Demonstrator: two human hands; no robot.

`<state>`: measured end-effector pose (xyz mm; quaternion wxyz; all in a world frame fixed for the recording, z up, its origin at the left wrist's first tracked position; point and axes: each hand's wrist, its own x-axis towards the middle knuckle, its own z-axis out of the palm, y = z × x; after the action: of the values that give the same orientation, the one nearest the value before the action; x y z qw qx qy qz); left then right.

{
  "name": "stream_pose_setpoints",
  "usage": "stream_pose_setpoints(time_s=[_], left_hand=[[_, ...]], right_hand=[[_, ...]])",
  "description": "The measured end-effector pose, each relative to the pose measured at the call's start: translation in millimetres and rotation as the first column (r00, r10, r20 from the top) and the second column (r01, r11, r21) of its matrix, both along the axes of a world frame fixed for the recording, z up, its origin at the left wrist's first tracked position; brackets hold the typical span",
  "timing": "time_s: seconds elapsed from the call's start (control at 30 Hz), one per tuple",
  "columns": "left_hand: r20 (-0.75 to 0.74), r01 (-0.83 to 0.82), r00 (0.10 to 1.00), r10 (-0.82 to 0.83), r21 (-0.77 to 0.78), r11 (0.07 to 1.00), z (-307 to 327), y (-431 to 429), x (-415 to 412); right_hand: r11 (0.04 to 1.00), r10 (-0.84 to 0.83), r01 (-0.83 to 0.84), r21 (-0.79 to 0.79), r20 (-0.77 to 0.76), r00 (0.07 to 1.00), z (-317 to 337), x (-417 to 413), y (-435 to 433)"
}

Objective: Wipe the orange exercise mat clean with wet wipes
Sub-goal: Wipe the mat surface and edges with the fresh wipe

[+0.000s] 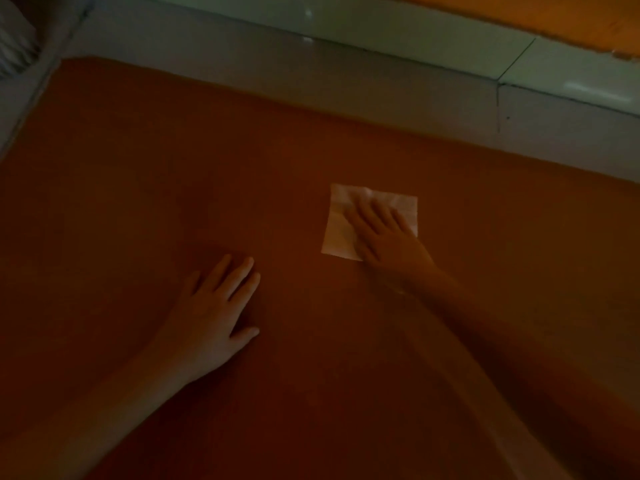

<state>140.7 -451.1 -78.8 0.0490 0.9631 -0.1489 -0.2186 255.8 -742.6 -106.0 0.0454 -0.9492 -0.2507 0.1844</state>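
Observation:
The orange exercise mat (145, 188) fills most of the dim head view, lying flat on the floor. A white wet wipe (337, 233), spread out as a square, lies on the mat right of centre. My right hand (388, 237) presses flat on the wipe with fingers spread, covering its right half. Lower left of it, my left hand (216, 313) rests palm down on the bare mat, fingers apart, holding nothing.
Pale floor tiles (381, 64) border the mat's far edge and left side. Another orange surface (554, 19) shows at the top right corner. A pale ribbed object (14, 46) sits at the top left edge.

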Motion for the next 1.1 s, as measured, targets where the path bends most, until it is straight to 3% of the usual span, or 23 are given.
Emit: stream_pose_setpoints(time_s=[0.1,0.23,0.3,0.37,0.47,0.57,0.63,0.7,0.93,1.1], left_hand=[[-0.053,-0.021,0.998,0.022,0.024,0.999,5.0,-3.0,0.3],[-0.093,-0.002,0.996,0.013,0.116,0.993,10.3,-4.8,2.2],[-0.085,-0.025,0.996,0.032,0.087,0.996,7.5,-7.3,-0.1],[-0.091,-0.034,0.995,0.043,0.092,0.995,8.4,-10.8,-1.0],[-0.112,-0.005,0.993,0.024,0.165,0.986,9.9,-12.6,0.0],[-0.125,-0.007,0.992,0.028,0.166,0.986,11.1,-13.6,-1.3],[-0.145,-0.008,0.989,0.034,0.181,0.983,12.0,-15.1,-4.5],[-0.166,-0.015,0.985,0.048,0.195,0.981,13.4,-19.5,-7.5],[-0.256,0.028,0.967,0.018,0.174,0.984,29.9,-36.9,-29.1],[-0.307,0.068,0.952,-0.025,0.131,0.989,39.0,-43.6,-46.6]], right_hand=[[0.987,-0.154,0.155,-0.051,0.019,0.988,0.0,10.5,-31.5],[0.876,-0.478,0.479,-0.050,0.037,0.878,-1.0,12.6,-1.5],[0.908,-0.416,0.417,-0.054,0.015,0.909,-2.1,-14.5,24.9],[0.977,-0.214,0.214,-0.009,-0.029,0.976,-2.3,-55.0,38.6],[0.998,0.037,-0.035,0.058,-0.038,0.999,-2.8,-97.1,11.5],[0.987,-0.158,0.158,-0.034,-0.020,0.987,-0.4,-95.4,-34.0],[0.924,-0.377,0.376,-0.065,-0.012,0.926,-0.5,-94.8,-40.8],[0.870,-0.492,0.492,-0.026,-0.009,0.870,-1.7,-101.9,-26.1],[0.977,-0.202,0.211,0.038,-0.161,0.966,14.4,-169.7,4.0],[0.909,-0.408,0.417,-0.007,-0.219,0.886,27.2,-199.5,-20.8]])
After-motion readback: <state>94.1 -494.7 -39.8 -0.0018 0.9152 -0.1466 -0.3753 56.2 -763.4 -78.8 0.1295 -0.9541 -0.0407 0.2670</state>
